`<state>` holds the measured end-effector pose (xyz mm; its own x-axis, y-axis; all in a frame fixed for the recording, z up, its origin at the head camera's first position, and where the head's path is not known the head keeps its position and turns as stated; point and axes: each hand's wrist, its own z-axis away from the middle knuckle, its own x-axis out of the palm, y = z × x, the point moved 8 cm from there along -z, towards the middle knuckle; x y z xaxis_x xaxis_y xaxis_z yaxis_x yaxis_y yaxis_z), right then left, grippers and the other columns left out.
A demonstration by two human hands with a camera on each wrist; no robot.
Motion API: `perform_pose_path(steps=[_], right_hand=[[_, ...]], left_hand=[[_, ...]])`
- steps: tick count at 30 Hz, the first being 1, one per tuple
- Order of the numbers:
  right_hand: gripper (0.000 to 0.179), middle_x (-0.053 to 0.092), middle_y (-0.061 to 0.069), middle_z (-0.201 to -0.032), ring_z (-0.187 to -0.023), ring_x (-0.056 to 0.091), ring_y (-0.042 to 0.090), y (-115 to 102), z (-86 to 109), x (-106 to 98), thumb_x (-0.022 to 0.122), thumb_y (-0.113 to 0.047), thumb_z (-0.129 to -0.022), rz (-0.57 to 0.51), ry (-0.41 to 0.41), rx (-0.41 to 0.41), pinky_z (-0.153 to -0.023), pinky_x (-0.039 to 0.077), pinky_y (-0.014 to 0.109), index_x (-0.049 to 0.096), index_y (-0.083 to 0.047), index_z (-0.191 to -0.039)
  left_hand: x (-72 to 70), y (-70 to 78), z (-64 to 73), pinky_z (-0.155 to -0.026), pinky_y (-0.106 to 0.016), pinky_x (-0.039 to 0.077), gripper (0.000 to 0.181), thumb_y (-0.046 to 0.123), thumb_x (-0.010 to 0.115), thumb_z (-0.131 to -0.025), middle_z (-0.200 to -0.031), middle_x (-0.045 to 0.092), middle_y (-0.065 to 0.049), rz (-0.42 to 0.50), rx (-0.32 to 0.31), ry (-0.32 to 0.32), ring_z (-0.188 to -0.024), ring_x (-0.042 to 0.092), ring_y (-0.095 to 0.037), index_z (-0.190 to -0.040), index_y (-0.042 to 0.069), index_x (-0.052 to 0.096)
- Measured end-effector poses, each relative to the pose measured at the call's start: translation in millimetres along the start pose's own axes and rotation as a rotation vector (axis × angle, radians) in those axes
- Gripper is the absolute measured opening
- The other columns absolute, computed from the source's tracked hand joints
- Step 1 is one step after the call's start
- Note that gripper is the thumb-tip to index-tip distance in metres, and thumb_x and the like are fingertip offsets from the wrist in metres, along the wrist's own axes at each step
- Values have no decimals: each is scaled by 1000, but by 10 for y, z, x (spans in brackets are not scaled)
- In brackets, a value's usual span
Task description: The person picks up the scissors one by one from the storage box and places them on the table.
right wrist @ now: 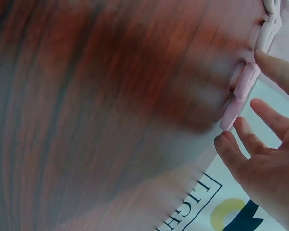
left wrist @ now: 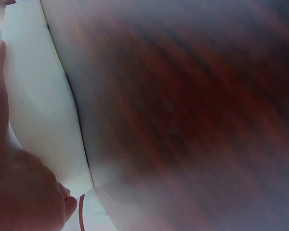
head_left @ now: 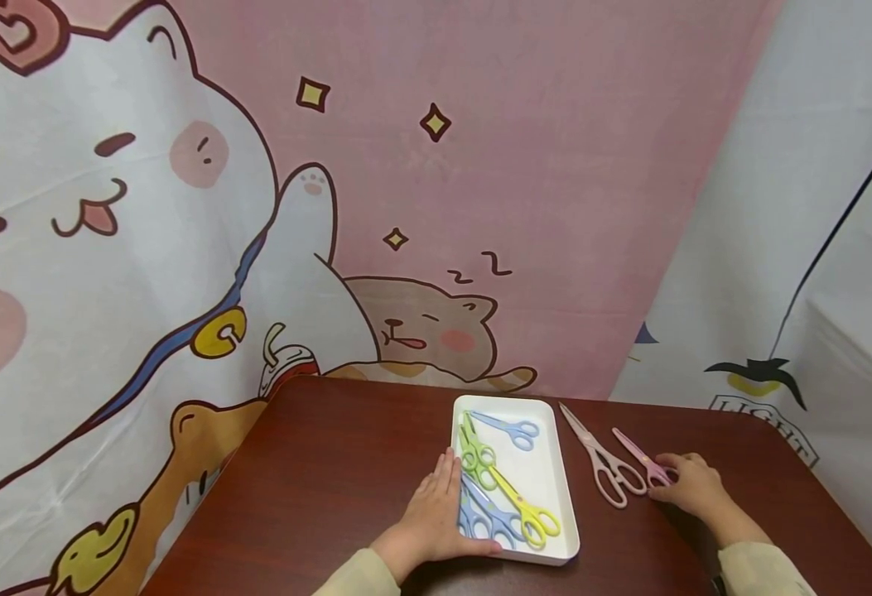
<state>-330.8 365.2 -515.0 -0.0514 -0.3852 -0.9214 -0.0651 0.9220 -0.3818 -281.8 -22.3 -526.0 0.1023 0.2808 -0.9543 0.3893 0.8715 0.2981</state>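
My left hand (head_left: 436, 511) lies with straight fingers along the left side of a white tray (head_left: 567, 505), thumb at its near edge. Inside the tray are yellow scissors (head_left: 513, 494), green scissors (head_left: 471, 443), light blue scissors (head_left: 513, 428) at the far end, and more blue scissors (head_left: 491, 509) near my hand. My right hand (head_left: 695, 488) is at the handles of pink scissors (head_left: 635, 449) on the table. In the right wrist view, its spread thumb and fingers are around the pink handles (right wrist: 240, 96), fingertips close to or touching them. Larger pale pink scissors (head_left: 601, 459) lie between tray and right hand.
The dark reddish-brown table (head_left: 346, 463) carries everything. Behind it hangs a pink and white cloth (head_left: 555, 207) printed with cartoon animals, reaching down to the table's back edge.
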Motion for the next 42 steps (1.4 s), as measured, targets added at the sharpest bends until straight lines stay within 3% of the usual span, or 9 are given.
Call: perform_pose_path(steps=[9, 19, 26, 31, 42], right_hand=[[50, 47, 43, -113, -101, 44, 61, -108, 13, -86, 68, -24, -83, -17, 81, -8, -84, 34, 67, 55, 11, -117], [69, 34, 40, -131, -115, 31, 64, -360, 46, -15, 61, -41, -89, -36, 48, 7, -89, 28, 74, 40, 8, -133], [78, 27, 40, -140, -126, 23, 61, -542, 56, 36, 59, -46, -89, 19, 64, -55, -97, 20, 73, 33, 8, -139], [82, 21, 35, -146, -129, 17, 60, -652, 78, 77, 61, -48, -87, -1, 90, -77, -95, 16, 77, 27, 0, -145], [86, 24, 29, -149, -130, 23, 57, -1012, 139, 133, 69, -49, -80, 8, 180, -187, -96, 20, 75, 34, -4, -144]], left_hand=[[48, -32, -20, -113, -44, 27, 138, 95, 44, -54, -160, 5, -14, -3, 3, 15, -147, 12, -24, -151, 3, 14], [39, -29, -9, -113, -45, 27, 136, 95, 43, -55, -160, 5, -14, 1, 6, 11, -147, 11, -25, -151, 3, 13], [-28, 13, 21, -112, -47, 28, 135, 92, 48, -57, -159, 9, -17, 27, 21, 9, -146, 15, -28, -150, 0, 16], [-16, 6, 12, -112, -46, 28, 136, 93, 48, -56, -159, 8, -16, 25, 17, 13, -146, 14, -28, -150, 0, 15], [25, -23, -4, -112, -45, 28, 136, 95, 45, -55, -159, 8, -15, -13, 16, 45, -146, 13, -26, -151, 1, 16]])
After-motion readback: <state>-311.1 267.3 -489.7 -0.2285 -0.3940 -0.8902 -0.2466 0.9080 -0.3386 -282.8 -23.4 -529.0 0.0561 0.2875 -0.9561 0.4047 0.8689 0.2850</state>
